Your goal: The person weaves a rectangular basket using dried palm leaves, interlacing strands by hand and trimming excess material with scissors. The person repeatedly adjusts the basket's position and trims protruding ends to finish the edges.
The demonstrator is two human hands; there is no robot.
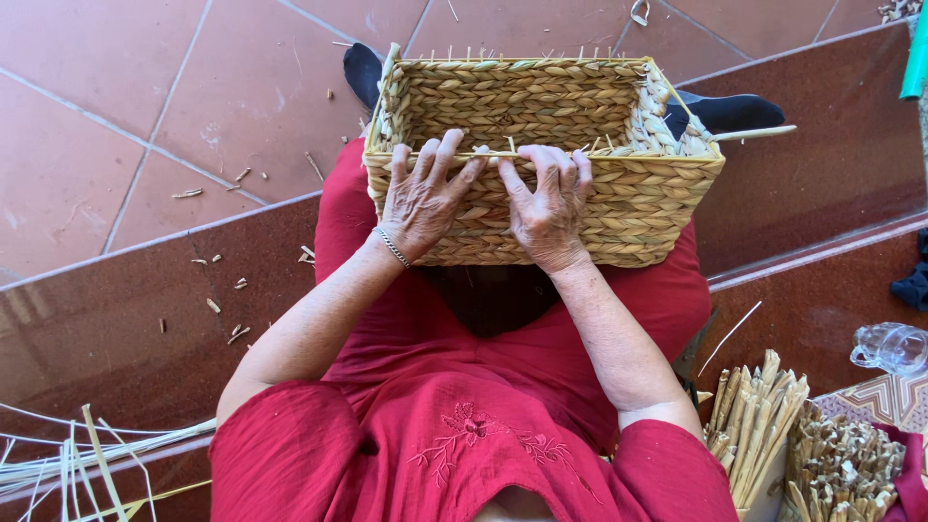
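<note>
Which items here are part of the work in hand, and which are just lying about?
In hand:
woven basket
left hand
right hand
bundled reed stalks
loose reed strips

Lying about:
clear plastic bottle
reed scraps on the tiles

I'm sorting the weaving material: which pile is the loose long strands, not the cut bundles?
The strands at lower left, lying loose and splayed on the floor. The two bundles at lower right are short, thick, cut pieces packed upright together.
</note>
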